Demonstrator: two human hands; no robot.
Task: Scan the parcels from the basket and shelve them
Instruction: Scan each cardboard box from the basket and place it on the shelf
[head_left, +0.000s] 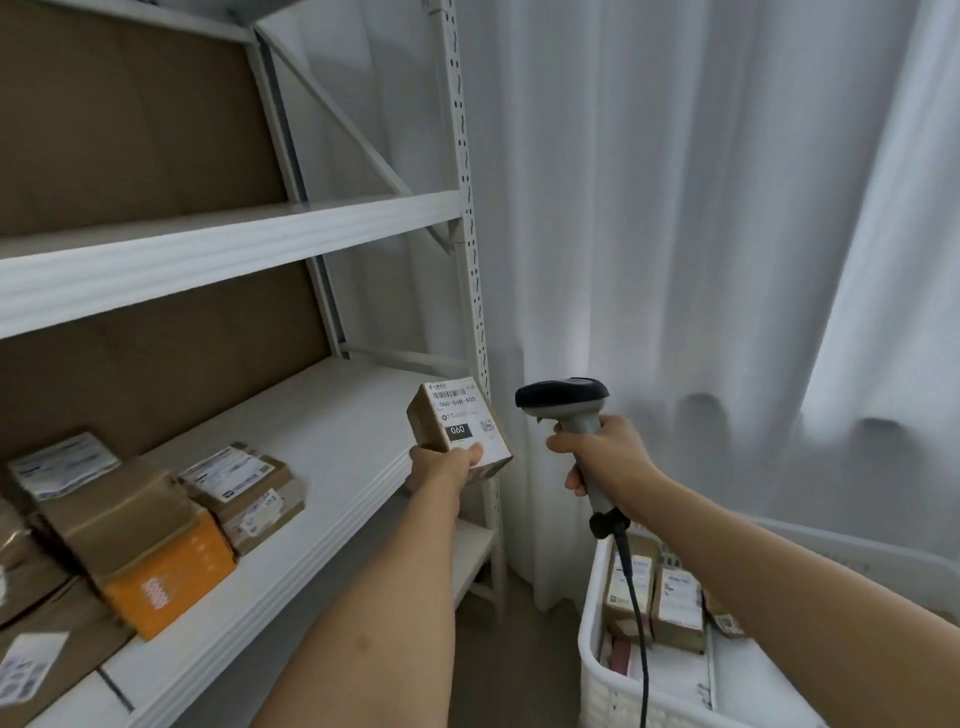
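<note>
My left hand (447, 462) grips a small brown parcel (457, 415) from below, its white label with a barcode and "060" facing me, just past the shelf's front right corner. My right hand (597, 457) holds a black and grey barcode scanner (566, 402) by its handle, the head pointing left toward the parcel. Its black cable (636, 613) hangs down into the white basket (602, 691) at the lower right, which holds several labelled parcels (675, 608).
A white metal shelf unit (322, 457) fills the left. Several parcels lie at its left end, among them an orange-sided box (166, 577) and a labelled brown box (244, 488). The upright post (467, 208) stands beside the held parcel. White curtains (701, 234) hang behind.
</note>
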